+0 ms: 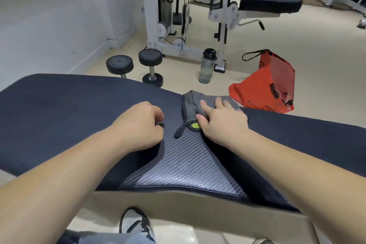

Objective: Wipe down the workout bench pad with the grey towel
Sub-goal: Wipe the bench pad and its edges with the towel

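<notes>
1. Setting: a gym with a pale floor (297, 49); a white cable machine (150, 6) stands at the far side, with a black padded seat (271, 3) to its right.
2. Floor items beyond the bench: two black dumbbells (119, 64) near the wall; a clear water bottle (207, 67) with a black cap; a red bag (265, 83) to the right of the bottle.
3. Workout bench pad (184, 164): ribbed, grey-black surface, exposed in a wedge between two portions of a dark foam mat (59, 109) that covers the rest.
4. Grey towel (191, 105): bunched on the far part of the exposed pad; a loop and a green tag trail toward the camera.
5. Right hand (221, 123): laid flat on the towel, fingers extended and pressing it down; thumb against the towel's near edge.
6. Left hand (138, 123): fingers curled tight, gripping the edge of the mat's left portion, just beside the towel.
7. A black-and-white shoe (134, 222) is visible below the bench.
</notes>
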